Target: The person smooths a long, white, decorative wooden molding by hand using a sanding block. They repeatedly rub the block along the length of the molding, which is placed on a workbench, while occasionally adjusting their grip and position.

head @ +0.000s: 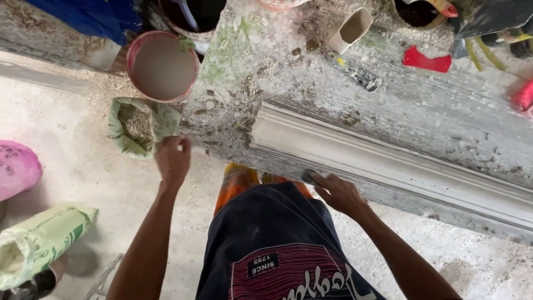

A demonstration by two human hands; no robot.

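A long white moulded plaster cornice (388,161) lies along the front edge of a dirty, plaster-caked workbench (333,89). My right hand (336,191) rests on the near edge of the cornice, fingers closed on a small dark object (308,176) that I cannot make out. My left hand (173,156) is raised near the bench's left corner, fingers curled, right beside an open green sack (139,125) of greyish powder on the floor. Whether it holds anything is hidden.
A pink-rimmed bucket (162,65) of pale liquid stands by the bench corner. On the bench lie a beige scoop (351,30), a red scraper (426,60) and a small tool (358,75). A pink bag (16,166) and a green sack (39,241) sit at the left.
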